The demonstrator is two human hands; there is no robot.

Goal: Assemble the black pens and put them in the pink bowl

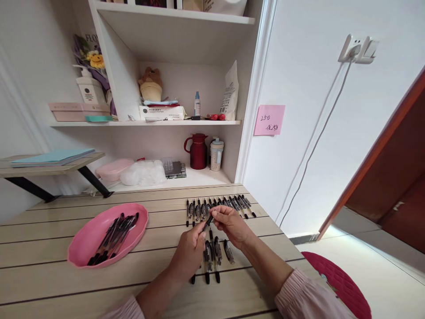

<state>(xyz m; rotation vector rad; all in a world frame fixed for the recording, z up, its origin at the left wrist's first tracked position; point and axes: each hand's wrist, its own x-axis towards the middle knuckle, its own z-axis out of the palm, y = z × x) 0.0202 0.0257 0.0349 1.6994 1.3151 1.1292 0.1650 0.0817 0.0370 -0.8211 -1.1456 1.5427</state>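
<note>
Between my two hands, above the table, is a dark pen [208,222]. My left hand [190,246] grips its lower part with thumb and fingers. At the upper end, the thumb and fingertips of my right hand [229,223] are pinched together; whether they hold the tip or a small part there is hidden. Below my hands lie several uncapped pens [217,270] with black caps beside them, and one loose cap [229,251] sits to the right. Farther back, a row of pens and caps [237,206] runs across the table, partly covered by my fingers.
On the left of the wooden table [159,297], a pink tray [141,221] holds several pens. A small raised stand [89,160] carries papers. Behind are white shelves with a red jug [198,153] and a cup [217,155]. A red round seat [341,283] is at right.
</note>
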